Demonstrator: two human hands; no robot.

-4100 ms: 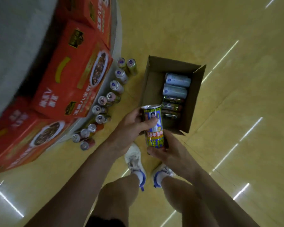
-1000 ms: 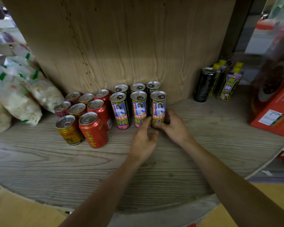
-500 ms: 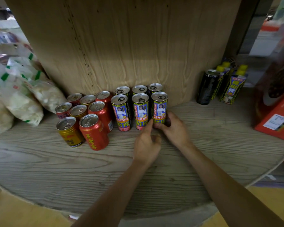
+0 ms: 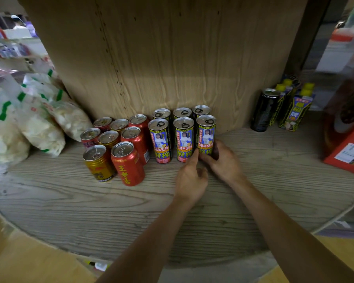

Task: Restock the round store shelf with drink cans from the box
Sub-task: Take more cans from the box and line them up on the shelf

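Tall blue-and-yellow drink cans stand in two rows of three on the round wooden shelf (image 4: 274,180), against its central column. My right hand (image 4: 223,160) is wrapped around the base of the front right can (image 4: 206,132), which stands upright on the shelf. My left hand (image 4: 191,176) has its fingertips on the same can's lower left side, beside the front middle can (image 4: 184,137). The box is out of view.
Red and gold short cans (image 4: 127,162) cluster left of the tall ones. White snack bags (image 4: 35,123) lie at far left. A black can (image 4: 265,109) and yellow-capped cartons (image 4: 296,111) stand at right, with a red box (image 4: 347,152) at the far right edge.
About four seconds ago both hands held the can over the box on the floor. It now stands on the shelf; over the last second the hands have barely shifted at its base.
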